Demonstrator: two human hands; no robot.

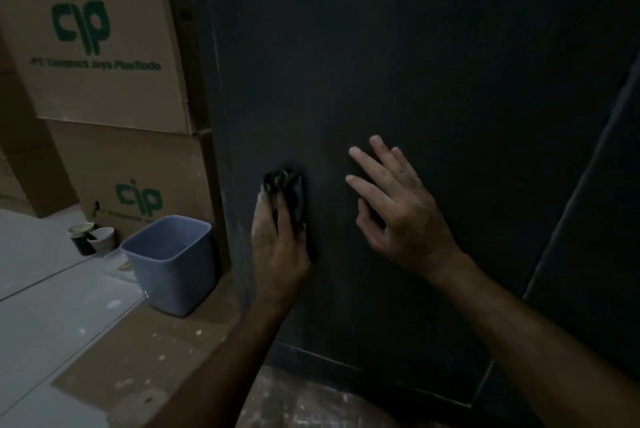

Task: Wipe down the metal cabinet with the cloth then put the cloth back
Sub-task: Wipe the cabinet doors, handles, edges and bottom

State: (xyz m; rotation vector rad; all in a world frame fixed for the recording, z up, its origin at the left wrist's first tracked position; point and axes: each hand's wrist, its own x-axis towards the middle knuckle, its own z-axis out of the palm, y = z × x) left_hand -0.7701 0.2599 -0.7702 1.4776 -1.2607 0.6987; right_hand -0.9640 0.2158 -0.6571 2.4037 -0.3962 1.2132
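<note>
1. The left hand presses a dark, crumpled cloth flat against the dark metal cabinet; its fingers lie straight over the wad, slightly apart, with the cloth bulging between and past the fingertips.
2. The cloth sits on the lower part of the cabinet's front face, near its left edge, at about 9 o'clock from the right hand.
3. The right hand lies just beside it at 3 o'clock, palm toward the cabinet, with fingers spread and pointing toward 11 o'clock. Whether the palm touches the panel cannot be told.
4. Both bare forearms reach in from 6 o'clock.
5. A seam line runs up the cabinet's right side, at 3 o'clock from the hands.
6. At 9 o'clock from the left hand, a pale blue plastic waste bin stands on the floor, close to the cabinet's corner.
7. Beyond the bin, toward 10 o'clock, a few paper cups stand together.
8. Behind them, brown cardboard boxes with green "cip" logos are stacked against the cabinet's left side.
</note>
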